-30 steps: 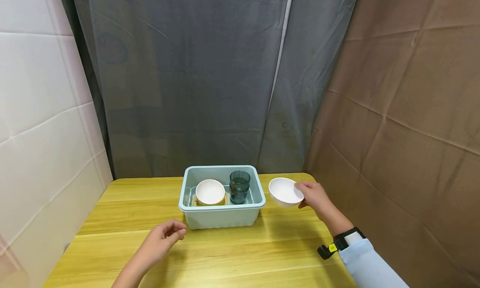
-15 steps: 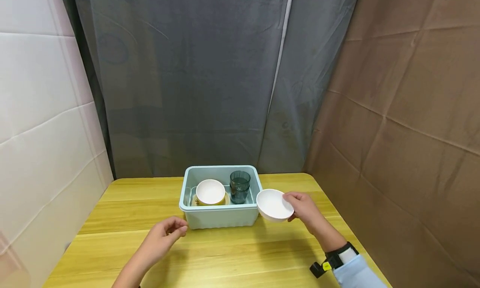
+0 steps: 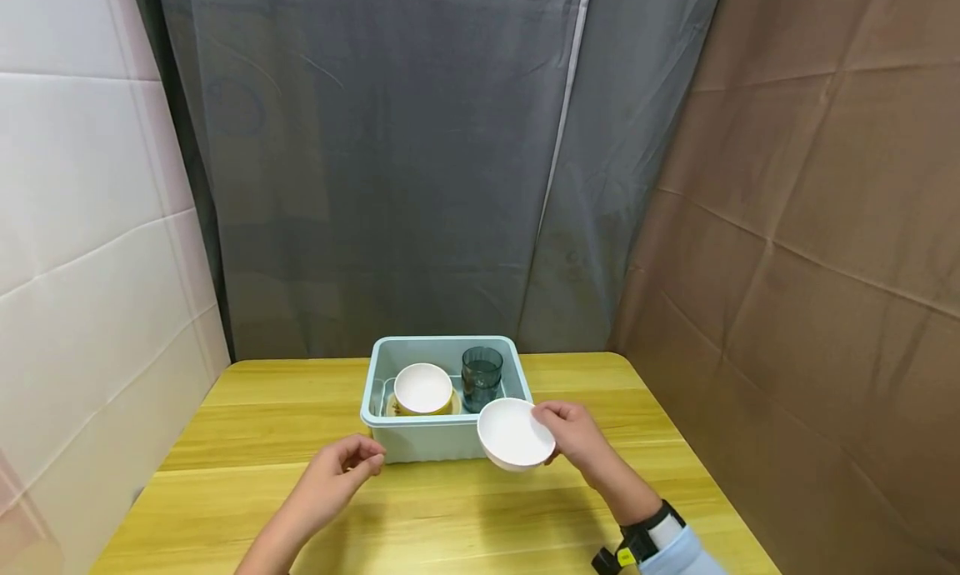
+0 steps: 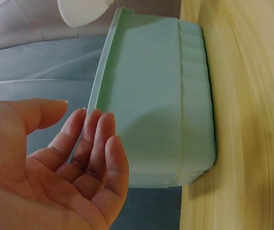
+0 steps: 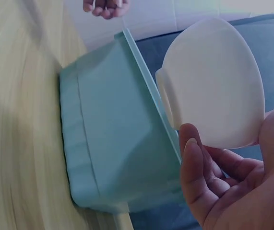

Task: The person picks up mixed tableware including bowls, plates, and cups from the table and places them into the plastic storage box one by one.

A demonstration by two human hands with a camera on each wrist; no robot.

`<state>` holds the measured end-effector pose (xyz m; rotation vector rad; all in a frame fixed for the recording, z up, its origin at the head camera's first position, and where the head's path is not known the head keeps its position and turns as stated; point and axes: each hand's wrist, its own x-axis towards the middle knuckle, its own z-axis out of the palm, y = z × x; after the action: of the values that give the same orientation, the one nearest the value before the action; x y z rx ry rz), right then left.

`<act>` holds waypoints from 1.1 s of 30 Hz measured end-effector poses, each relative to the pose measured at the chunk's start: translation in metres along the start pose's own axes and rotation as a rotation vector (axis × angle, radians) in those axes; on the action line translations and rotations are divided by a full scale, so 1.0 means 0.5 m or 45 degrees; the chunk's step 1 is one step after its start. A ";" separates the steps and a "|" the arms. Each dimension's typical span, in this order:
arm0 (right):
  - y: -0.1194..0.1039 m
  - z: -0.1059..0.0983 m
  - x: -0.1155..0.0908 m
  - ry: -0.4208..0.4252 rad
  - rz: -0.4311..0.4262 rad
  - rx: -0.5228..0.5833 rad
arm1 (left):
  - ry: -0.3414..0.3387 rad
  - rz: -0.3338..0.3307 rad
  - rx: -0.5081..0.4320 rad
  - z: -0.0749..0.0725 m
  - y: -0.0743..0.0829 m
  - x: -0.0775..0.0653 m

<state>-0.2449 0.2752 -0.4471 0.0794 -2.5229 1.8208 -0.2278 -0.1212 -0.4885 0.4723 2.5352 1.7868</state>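
Observation:
A white bowl (image 3: pixel 516 435) is pinched at its right side by my right hand (image 3: pixel 573 442), thumb at the rim. It hangs above the table, just in front of the right part of a light blue-green basin (image 3: pixel 431 442). The right wrist view shows the bowl (image 5: pixel 213 86) from its outside, with fingers under its base. My left hand (image 3: pixel 337 475) hovers near the basin's front left corner, holding nothing. In the left wrist view the left hand (image 4: pixel 74 167) has loosely bent fingers and a gap below the thumb. Inside the basin sit another white bowl (image 3: pixel 423 387) and dark glass cups (image 3: pixel 482 379), one stacked in another.
The wooden table (image 3: pixel 247 442) carries the basin near its back edge. Under the bowl in the basin lies something yellowish with a pattern (image 3: pixel 456 402), mostly hidden. A grey curtain (image 3: pixel 375 183) hangs behind, with a white cloth (image 3: pixel 90 225) left and a brown cloth (image 3: pixel 825 267) right.
My right hand has brought the white bowl left and toward me, from beside the basin to in front of it. The left hand has shifted slightly right. The basin's contents look the same.

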 end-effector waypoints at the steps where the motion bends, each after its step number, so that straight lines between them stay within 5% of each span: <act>1: 0.000 0.006 0.000 -0.008 -0.003 -0.001 | -0.005 0.006 -0.004 0.002 0.001 0.001; 22: -0.005 0.111 -0.010 -0.195 -0.040 0.091 | -0.078 0.090 -0.016 0.066 0.025 0.021; 33: 0.002 0.140 -0.019 -0.235 -0.027 0.162 | -0.028 -0.047 -0.247 0.104 0.041 0.021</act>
<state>-0.2348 0.2092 -0.4707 0.2897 -2.5063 2.0530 -0.2239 -0.0645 -0.4864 0.4331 2.3091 1.9759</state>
